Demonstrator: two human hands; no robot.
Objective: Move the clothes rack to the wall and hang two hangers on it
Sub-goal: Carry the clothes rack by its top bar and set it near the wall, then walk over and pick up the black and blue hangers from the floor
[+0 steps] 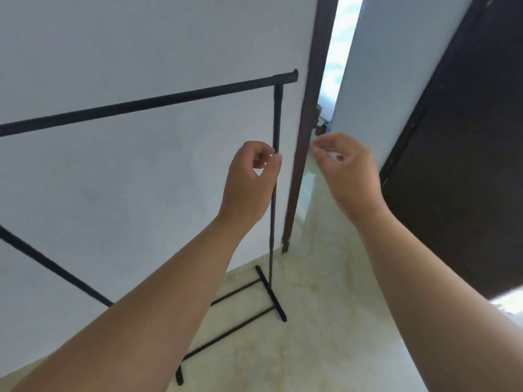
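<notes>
The black clothes rack (147, 101) stands close along the white wall (127, 38), its top bar running from the left edge to the right upright post (276, 120). Its T-shaped foot (271, 292) rests on the floor. My left hand (249, 182) hovers at that post at mid height with loosely curled fingers. The thumb tip touches the post and no fingers wrap around it. My right hand (348, 174) is raised to the right of the door frame, slightly blurred, with its fingers apart and nothing in it. No hangers are in view.
A dark brown door frame (308, 123) stands just right of the rack's post, with a narrow bright gap beyond it. A dark open door (464, 165) fills the right side. The floor (311, 335) is glossy cream tile.
</notes>
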